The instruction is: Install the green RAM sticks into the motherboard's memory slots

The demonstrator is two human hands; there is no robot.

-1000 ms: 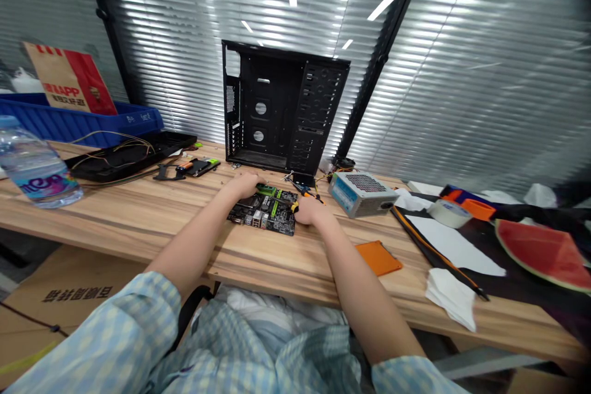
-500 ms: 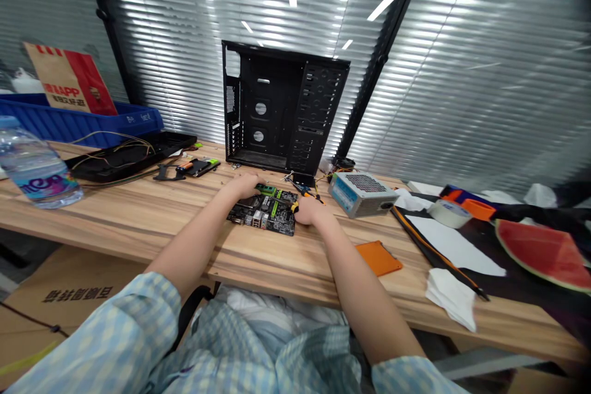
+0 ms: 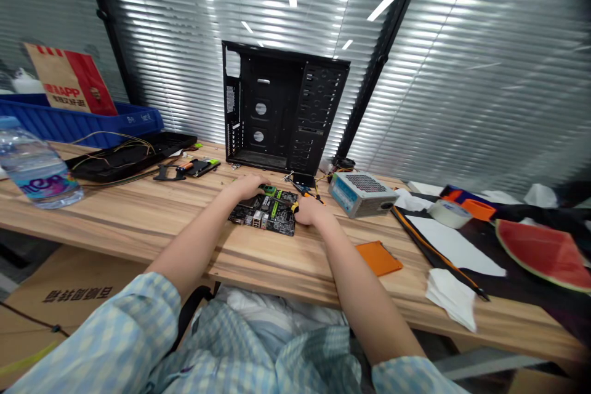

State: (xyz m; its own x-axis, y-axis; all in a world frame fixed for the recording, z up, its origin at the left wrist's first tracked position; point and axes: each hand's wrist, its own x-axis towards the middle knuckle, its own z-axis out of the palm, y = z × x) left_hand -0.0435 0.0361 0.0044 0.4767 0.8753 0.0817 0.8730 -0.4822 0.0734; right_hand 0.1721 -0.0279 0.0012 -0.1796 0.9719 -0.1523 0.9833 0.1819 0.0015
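Both hands low over black-and-green computer motherboard (image 3: 265,218), fingers curled narrow: left hand (image 3: 247,186) at far edge, touching green memory stick (image 3: 271,191); right hand (image 3: 311,210) at right edge (any grip hidden from here). Board's long axis runs sideways across pale wooden desk (image 3: 92,225), left hand nearer stick.

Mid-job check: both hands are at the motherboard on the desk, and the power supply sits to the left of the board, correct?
Not quite: the head view shows the power supply to the right of the motherboard, not the left. The rest stands: the left hand and right hand are at the board on the desk.
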